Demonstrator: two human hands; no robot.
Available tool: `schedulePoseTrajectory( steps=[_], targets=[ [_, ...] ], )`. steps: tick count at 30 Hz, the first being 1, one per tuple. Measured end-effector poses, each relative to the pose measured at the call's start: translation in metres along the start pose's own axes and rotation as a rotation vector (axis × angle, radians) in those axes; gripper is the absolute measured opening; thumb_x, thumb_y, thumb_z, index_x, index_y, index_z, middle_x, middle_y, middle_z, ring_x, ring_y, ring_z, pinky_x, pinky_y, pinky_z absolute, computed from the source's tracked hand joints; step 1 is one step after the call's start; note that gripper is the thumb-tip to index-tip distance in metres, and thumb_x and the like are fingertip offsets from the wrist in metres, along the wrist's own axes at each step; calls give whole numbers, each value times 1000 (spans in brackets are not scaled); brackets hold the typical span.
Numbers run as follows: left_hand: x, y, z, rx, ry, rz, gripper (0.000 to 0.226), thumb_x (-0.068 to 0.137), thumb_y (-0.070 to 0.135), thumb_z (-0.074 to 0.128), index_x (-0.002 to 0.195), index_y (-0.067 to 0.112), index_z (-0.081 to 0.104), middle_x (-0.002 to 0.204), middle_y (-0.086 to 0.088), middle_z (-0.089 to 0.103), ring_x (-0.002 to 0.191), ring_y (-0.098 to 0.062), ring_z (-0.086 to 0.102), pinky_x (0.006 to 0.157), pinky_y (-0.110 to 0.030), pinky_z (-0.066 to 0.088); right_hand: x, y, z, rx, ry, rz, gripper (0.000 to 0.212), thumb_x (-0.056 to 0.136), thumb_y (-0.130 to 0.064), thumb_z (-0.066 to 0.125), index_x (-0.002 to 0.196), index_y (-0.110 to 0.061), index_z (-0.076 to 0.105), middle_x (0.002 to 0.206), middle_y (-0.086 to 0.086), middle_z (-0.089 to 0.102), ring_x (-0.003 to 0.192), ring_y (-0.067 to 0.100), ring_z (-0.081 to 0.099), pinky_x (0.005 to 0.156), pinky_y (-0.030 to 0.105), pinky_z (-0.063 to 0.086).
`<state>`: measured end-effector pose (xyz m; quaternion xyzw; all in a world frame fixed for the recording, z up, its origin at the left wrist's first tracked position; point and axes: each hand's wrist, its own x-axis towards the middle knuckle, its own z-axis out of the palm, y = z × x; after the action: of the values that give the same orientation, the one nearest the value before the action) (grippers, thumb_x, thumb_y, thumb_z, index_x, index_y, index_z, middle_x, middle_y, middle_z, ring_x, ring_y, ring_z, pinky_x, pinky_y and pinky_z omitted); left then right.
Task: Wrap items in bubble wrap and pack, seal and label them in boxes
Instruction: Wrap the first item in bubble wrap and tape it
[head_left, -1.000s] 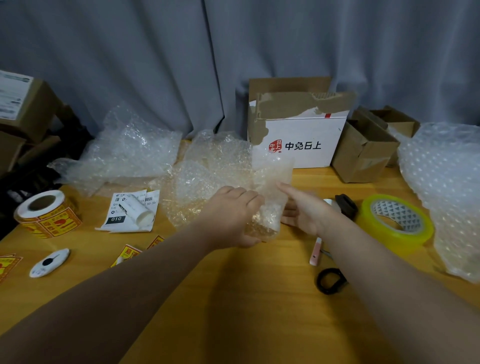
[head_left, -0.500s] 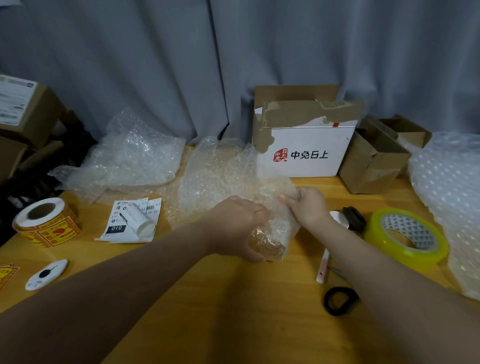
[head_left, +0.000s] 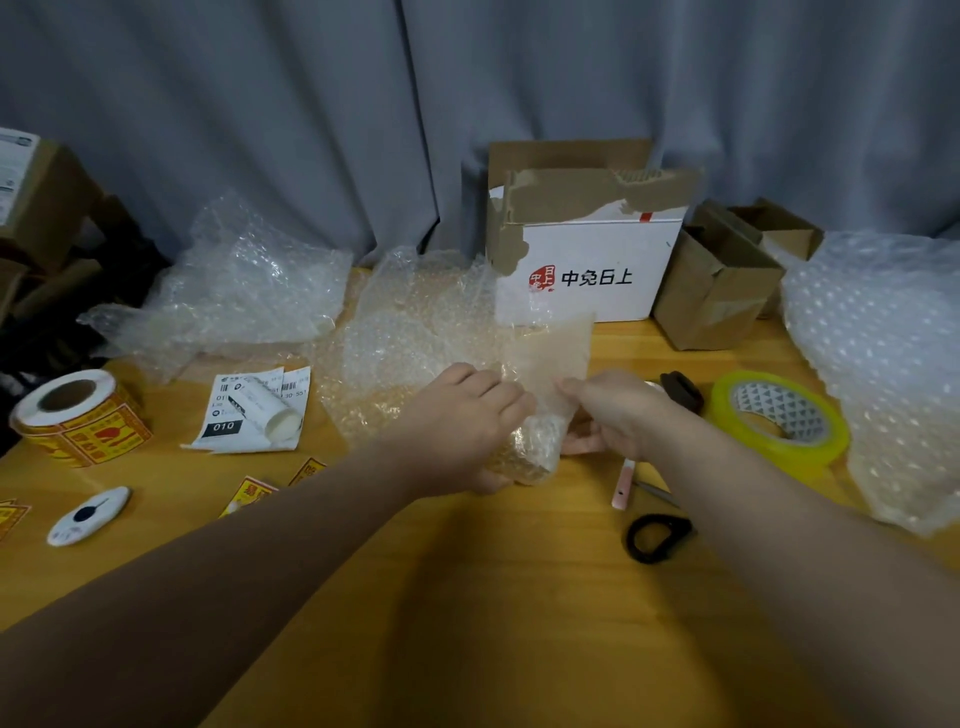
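A small item rolled in bubble wrap (head_left: 537, 447) lies on the wooden table (head_left: 519, 597) at the centre. My left hand (head_left: 462, 415) grips the roll from the left and above. My right hand (head_left: 618, 410) pinches the loose flap of the same bubble wrap sheet (head_left: 550, 353), which stands up between my hands. What the wrap covers is blurred and brownish. A white box with red logo (head_left: 587, 270) stands open behind, next to small brown boxes (head_left: 722, 280).
Yellow tape roll (head_left: 779, 415) and black-handled scissors (head_left: 657, 535) lie at the right. More bubble wrap (head_left: 883, 364) fills the far right, and another heap (head_left: 244, 291) the back left. Sticker roll (head_left: 78, 415), shipping labels (head_left: 254, 410) and a white cutter (head_left: 88, 514) lie left.
The wrapped roll has turned under my left hand. My right hand has shifted from the flap's upper edge down to its right side, and the flap now stands higher.
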<state>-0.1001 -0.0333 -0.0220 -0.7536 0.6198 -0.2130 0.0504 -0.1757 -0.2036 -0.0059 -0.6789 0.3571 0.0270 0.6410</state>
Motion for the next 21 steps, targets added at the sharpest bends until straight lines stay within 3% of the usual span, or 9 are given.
schedulePoseTrajectory(
  steps=[3,6,11,15,18,21],
  targets=[
    [-3,-3,-2,40,24,38,83,57,62,74,119,9,59,112,-7,64,98,-25,61,86,-37,49,0,-4,10,35,-7,-10,22,102,-22,42,96,-5,55,86,12,63,75,25,62,65,37,55],
    [-4,-3,-5,82,32,54,85,56,64,74,119,8,60,112,-8,65,98,-26,62,86,-36,49,2,-6,18,97,16,4,22,102,-18,43,86,-10,55,82,7,62,71,21,60,62,33,51],
    [-5,3,-3,60,38,83,87,55,65,74,120,9,60,111,-6,65,96,-23,62,86,-35,48,11,-3,21,271,46,26,16,100,-10,46,103,-2,60,86,11,67,70,22,64,60,34,54],
    [-5,4,-1,21,43,74,86,56,65,74,120,9,61,110,-5,66,96,-23,63,86,-34,49,14,-3,17,215,-11,-12,17,97,-15,53,107,-4,60,90,9,67,75,20,64,61,32,53],
    [-4,2,1,-36,33,54,86,57,64,74,122,9,60,111,-5,66,97,-24,63,86,-35,50,15,-10,12,130,-90,-16,28,90,-27,65,109,-8,60,92,6,68,77,17,65,59,27,50],
    [-5,2,3,-49,38,43,87,57,64,74,122,8,59,111,-6,66,98,-24,64,86,-35,50,18,-20,10,75,-136,8,41,82,-25,74,115,-6,59,96,9,69,80,21,66,62,30,52]
  ],
)
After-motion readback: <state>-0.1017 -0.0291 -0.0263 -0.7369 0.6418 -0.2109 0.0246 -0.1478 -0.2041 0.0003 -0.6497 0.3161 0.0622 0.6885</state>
